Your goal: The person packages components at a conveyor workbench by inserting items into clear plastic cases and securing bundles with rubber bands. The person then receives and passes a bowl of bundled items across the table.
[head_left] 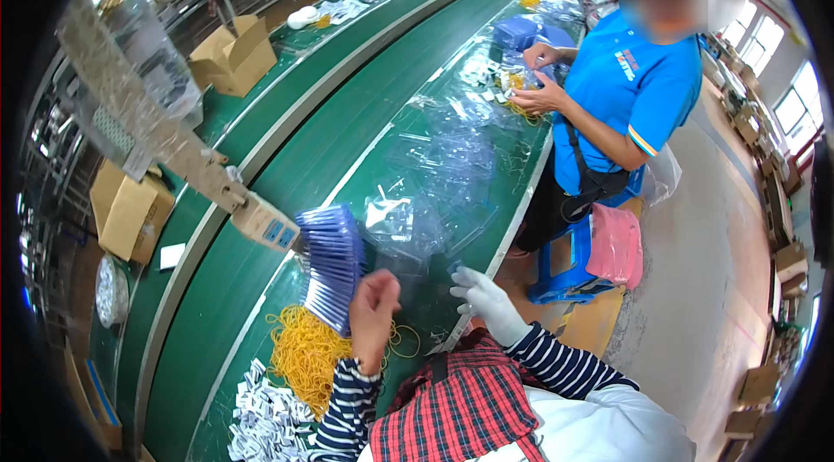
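Note:
My bare left hand [373, 306] is closed with its fingers curled, right beside a fanned stack of blue-violet plastic pouches [330, 258]. What it holds, if anything, is hidden. My right hand [488, 304], in a white glove, is at the belt's near edge with its fingers apart. A small bluish bit shows by its fingertips, too small to name. Loose clear plastic pouches [408, 219] lie just beyond both hands. Below my left hand is a heap of yellow elastic cords [308, 359], and beside it a pile of small white and grey pieces [268, 417].
A green conveyor belt [295, 149] runs away to the upper right. A metal post [156, 123] slants over it. Cardboard boxes [233, 58] stand along the far side. A co-worker in a blue shirt [608, 84] handles cords at the belt, near a blue stool [560, 267].

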A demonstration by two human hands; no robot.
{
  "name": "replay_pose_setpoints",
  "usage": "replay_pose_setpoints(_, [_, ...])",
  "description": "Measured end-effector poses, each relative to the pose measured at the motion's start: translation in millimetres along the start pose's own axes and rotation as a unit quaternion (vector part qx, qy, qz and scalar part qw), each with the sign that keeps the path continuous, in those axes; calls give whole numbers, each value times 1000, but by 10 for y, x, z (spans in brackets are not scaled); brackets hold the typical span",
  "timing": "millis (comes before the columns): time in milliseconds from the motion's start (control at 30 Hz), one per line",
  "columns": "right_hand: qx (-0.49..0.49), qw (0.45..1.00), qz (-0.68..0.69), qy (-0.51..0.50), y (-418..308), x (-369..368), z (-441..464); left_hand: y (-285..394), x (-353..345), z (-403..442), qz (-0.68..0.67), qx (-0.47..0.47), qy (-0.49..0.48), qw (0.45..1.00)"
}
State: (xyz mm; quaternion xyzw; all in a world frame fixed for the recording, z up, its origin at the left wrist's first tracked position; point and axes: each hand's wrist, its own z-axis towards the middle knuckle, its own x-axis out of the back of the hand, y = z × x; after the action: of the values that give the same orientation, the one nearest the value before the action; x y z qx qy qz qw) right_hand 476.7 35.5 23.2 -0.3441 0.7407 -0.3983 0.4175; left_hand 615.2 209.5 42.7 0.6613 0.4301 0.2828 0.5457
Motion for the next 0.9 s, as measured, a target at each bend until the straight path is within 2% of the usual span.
replay_pose_setpoints(100, [48, 989, -122, -75, 23, -80, -66, -44, -121, -310, -19, 92, -141, 985])
replay_pose_setpoints(133, [52, 989, -102, -95, -14, -153, -106, -68, -153, -396, -3, 93, -151, 984])
replay_pose_setpoints(167, [65, 976, -177, -113, -22, -174, -115, -88, -179, -471, 11, 94, -159, 983])
replay_pose_setpoints(233, [59, 971, -164, -163, 72, -225, -116, -124, -172, -558, -4, 102, -139, 985])
replay_pose_setpoints(267, [98, 953, -225, -176, 109, -235, -88, -145, -128, -581, -7, 101, -129, 986])
replay_pose_setpoints(367, [23, 968, -126, -214, 166, -292, -72, -163, -74, -626, -22, 77, -115, 990])
replay_pose_setpoints(433, [16, 961, -149, -233, 192, -311, -62, -225, -33, -639, -30, 55, -120, 991])
replay_pose_setpoints(500, [27, 952, -188, -239, 211, -303, -33, -286, -29, -666, 25, 43, -94, 994])
replay_pose_setpoints(567, [126, 917, -317, -206, 147, -245, 54, -348, -38, -695, 59, 35, -74, 995])
replay_pose_setpoints(633, [244, 849, -435, -175, -10, -161, 213, -422, -33, -731, 73, 33, -59, 995])
replay_pose_setpoints(667, [231, 860, -426, -157, -166, -152, 309, -492, -7, -744, 71, 28, -64, 995])
replay_pose_setpoints(700, [250, 849, -447, -132, -313, -107, 408, -508, 11, -765, 78, 35, -66, 994])
replay_pose_setpoints(767, [284, 834, -472, -26, -262, 122, 803, -502, 32, -809, 94, 48, -73, 992])
replay_pose_setpoints(833, [225, 776, -574, 135, -561, 73, 906, -488, 28, -847, 91, 56, -74, 992])
replay_pose_setpoints(900, [230, 755, -580, 201, -681, 100, 1048, -448, 2, -877, 88, 59, -75, 992])
